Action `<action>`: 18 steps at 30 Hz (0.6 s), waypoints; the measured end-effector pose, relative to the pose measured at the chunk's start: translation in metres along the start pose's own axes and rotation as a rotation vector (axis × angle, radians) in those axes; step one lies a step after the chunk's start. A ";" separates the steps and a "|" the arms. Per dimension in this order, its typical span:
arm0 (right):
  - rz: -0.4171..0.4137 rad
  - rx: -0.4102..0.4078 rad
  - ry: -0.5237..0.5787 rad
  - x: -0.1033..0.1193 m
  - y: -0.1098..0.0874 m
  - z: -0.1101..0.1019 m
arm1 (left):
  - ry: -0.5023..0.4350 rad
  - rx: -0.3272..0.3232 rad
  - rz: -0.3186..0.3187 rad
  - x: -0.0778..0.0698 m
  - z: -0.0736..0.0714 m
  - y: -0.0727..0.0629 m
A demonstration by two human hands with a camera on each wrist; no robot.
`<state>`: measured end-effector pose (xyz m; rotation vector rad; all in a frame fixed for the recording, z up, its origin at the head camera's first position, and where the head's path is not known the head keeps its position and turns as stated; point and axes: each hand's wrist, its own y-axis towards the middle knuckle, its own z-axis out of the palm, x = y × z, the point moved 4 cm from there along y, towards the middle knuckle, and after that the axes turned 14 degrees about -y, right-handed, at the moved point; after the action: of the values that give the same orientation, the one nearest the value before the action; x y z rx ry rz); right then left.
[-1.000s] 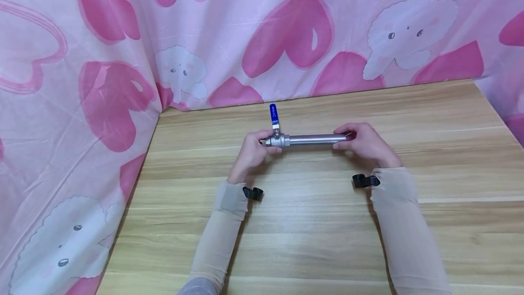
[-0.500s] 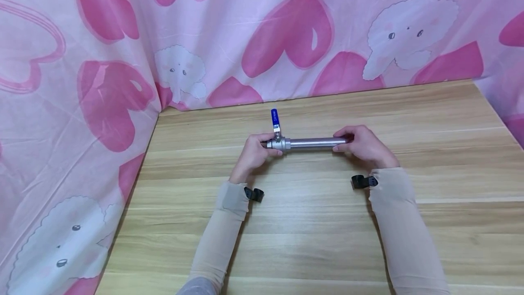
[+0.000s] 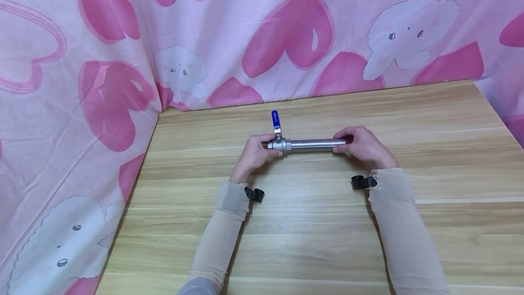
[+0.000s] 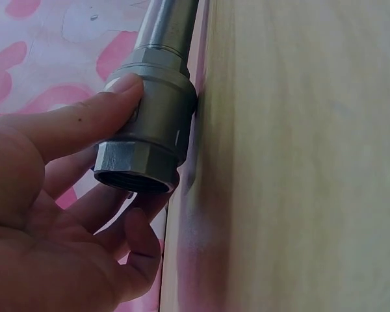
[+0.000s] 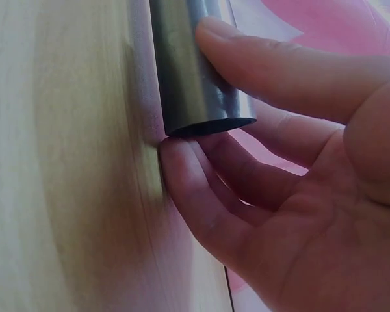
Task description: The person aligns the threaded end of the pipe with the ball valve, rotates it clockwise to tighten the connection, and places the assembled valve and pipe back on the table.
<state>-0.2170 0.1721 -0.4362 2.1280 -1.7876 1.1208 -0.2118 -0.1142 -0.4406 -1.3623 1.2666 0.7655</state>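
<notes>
A metal ball valve with a blue lever handle is joined to a straight steel pipe, lying level from left to right. My left hand holds the valve, thumb on the near side of its body; the valve's open threaded end faces the palm in the left wrist view. At the other end, my right hand grips the pipe between thumb and fingers. The hollow pipe end shows in the right wrist view. The lever points away toward the back edge.
Beneath the hands is a wood-grain table. A pink curtain with hearts hangs along its back and left edges. Black wrist cameras are strapped over both sleeves.
Both hands have brought the valve and pipe slightly down toward the table and nearer to me. The grips look the same, and the last half second shows very little movement.
</notes>
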 end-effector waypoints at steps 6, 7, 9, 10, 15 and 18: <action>0.002 -0.001 -0.006 0.001 -0.001 0.000 | -0.005 0.026 -0.001 0.001 0.001 -0.001; 0.003 0.000 -0.009 0.001 -0.001 0.000 | -0.003 0.032 0.003 0.001 0.001 -0.001; 0.003 -0.002 -0.010 0.001 -0.001 0.000 | 0.001 0.043 0.008 0.000 0.001 -0.001; 0.004 -0.004 -0.009 0.001 -0.001 0.000 | 0.004 0.045 0.009 0.000 0.001 -0.001; -0.012 -0.019 -0.010 0.001 0.001 -0.001 | 0.018 0.057 0.011 0.000 0.001 0.000; -0.011 -0.016 -0.005 0.002 0.001 0.000 | 0.028 0.066 0.021 0.000 0.001 0.000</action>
<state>-0.2181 0.1704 -0.4352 2.1303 -1.7788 1.0961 -0.2114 -0.1132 -0.4411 -1.3120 1.3186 0.7151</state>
